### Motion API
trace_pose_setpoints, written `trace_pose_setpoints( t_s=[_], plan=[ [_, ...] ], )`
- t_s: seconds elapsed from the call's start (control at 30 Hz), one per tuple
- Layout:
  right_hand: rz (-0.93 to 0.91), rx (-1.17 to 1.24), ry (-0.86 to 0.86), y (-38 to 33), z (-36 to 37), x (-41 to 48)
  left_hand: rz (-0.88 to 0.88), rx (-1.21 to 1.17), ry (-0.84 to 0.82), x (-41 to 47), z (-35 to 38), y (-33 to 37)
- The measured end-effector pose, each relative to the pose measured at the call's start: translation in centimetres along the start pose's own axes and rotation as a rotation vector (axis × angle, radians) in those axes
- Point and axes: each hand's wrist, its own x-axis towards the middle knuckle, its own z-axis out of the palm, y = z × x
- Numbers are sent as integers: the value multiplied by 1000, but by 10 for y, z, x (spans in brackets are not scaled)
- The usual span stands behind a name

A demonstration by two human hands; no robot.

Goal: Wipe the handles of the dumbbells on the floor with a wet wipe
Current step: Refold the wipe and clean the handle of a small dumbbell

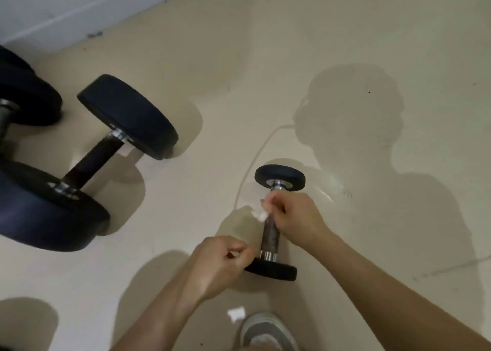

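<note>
small dumbbell [269, 240] lies on floor [372, 45], near centre. our right hand [292, 215] wraps wet wipe [261, 215] round handle [267, 229], far end. left hand [220, 263] curled by near plate [271, 269]; we cannot tell if gripping. handle stiff, likely rolls, so steady at plate; wipe limp, keep bunched

You're in a weights room or home-gym corner. At nine o'clock a big black dumbbell [93, 159] lies on the beige floor [265, 58] with another dumbbell [26, 98] beside it. A pale wall [53, 5] runs along eleven o'clock.
</note>
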Motion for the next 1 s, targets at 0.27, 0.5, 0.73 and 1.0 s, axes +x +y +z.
trace_pose_setpoints(
  t_s=[0.27, 0.5, 0.73, 1.0],
  plan=[
    [-52, -214, -333, -23, 18, -19, -54, 124, -32, 9, -16, 3],
    [99, 70, -106, -27, 15, 23, -76, 54, -121, 19, -42, -22],
    [56, 5, -205, -48, 35, 24, -106, 281, -159, 28, -68, -30],
    [-59, 80, -369, -60, 58, 5, -71, 103, -107, 12, -68, -33]
  ],
)
